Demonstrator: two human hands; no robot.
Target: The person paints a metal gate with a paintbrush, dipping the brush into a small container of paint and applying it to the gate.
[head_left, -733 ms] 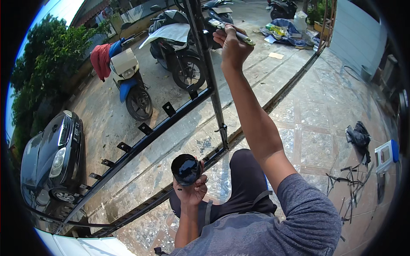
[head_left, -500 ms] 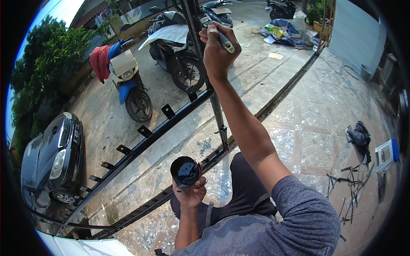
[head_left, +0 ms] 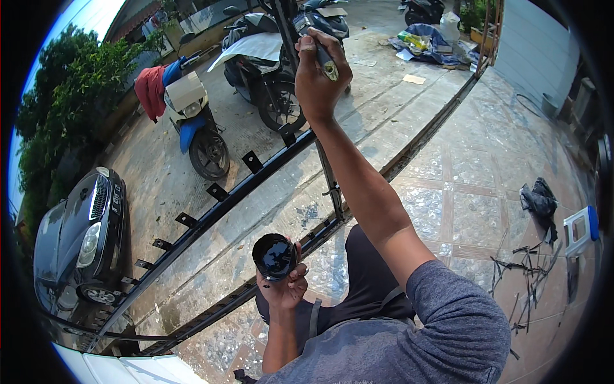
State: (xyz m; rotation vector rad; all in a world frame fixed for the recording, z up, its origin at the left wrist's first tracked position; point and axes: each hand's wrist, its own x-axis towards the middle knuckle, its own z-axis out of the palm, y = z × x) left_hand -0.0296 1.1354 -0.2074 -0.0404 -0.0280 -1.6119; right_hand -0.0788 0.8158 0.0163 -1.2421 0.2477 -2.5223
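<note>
My left hand [head_left: 285, 289] is wrapped round a small round can of black paint [head_left: 275, 256], held upright below the metal frame. The paint inside is glossy and dark. Up by the post, my right hand [head_left: 322, 77] grips a paintbrush [head_left: 327, 67] by its handle; the bristles point toward the upright and are largely hidden by my fingers. That upright belongs to a black metal gate frame [head_left: 220, 192], whose slanting rail carries several small tabs with holes. Dark paint smudges mark my left fingers.
Beyond the frame stand a blue-and-white motorbike [head_left: 195, 128], a dark motorbike [head_left: 272, 83] and a black car [head_left: 80, 237]. A floor track [head_left: 435, 121] crosses the paving. On the right lie a black plastic bag [head_left: 538, 198], thin dark strips [head_left: 527, 281] and a blue-and-white plastic item [head_left: 581, 232].
My right hand with the paintbrush has shifted slightly left and down along the upright. My left hand and the paint can have moved only a little.
</note>
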